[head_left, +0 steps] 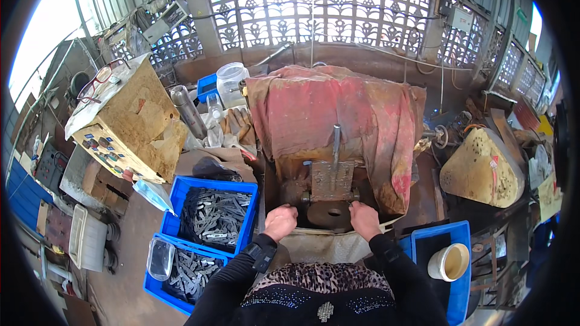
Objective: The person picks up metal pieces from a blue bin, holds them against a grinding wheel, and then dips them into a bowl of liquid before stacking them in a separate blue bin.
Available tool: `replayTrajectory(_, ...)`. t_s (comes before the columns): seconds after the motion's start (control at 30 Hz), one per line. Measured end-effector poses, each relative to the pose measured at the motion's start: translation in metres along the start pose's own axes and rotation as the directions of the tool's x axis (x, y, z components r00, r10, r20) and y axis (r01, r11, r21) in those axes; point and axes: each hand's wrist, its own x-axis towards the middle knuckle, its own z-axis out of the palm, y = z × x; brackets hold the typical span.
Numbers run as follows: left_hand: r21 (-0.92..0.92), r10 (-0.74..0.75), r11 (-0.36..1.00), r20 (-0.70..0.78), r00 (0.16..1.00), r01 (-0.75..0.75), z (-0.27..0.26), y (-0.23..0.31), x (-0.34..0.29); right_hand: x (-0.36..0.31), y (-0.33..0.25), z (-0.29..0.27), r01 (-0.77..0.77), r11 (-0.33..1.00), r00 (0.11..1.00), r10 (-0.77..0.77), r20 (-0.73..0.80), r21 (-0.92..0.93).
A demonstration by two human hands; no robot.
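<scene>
My left hand (281,222) is closed at the left front of a machine's work bay, its fingertips turned inward. On the opposite side my right hand (365,220) is closed too, thumb and fingers pressed together beside a dark round disc (330,214) with a centre hole. Whatever either hand grips is too small or hidden to make out. Behind the disc stands a rusty metal plate (332,181) with an upright metal handle (336,139) above it. A stained red cloth (326,105) drapes over the machine's top and hangs down its right side.
To my left, two blue bins (173,222) hold many dark metal strips (219,214); a clear plastic box (161,259) rests on the nearer one. A control box (136,118) stands beyond. At right, a beige tub (449,262) sits in a blue crate (462,235).
</scene>
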Motion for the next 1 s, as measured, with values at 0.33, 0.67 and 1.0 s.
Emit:
replayTrajectory(0.33,-0.236,-0.062,0.963,0.279,0.958,0.131,-0.016,0.006,0.003,0.000,0.001,0.002,0.023,0.999,0.998,-0.021,-0.062,0.032)
replayTrajectory(0.67,-0.008,0.083,0.997,0.103,0.991,-0.083,-0.013,0.005,0.000,-0.001,0.000,0.001,-0.011,1.000,0.999,0.012,-0.031,0.024)
replayTrajectory(1.0,-0.137,0.019,0.991,0.097,0.995,-0.005,-0.018,0.013,0.001,0.000,-0.002,-0.001,0.010,1.000,0.999,-0.009,-0.042,0.024)
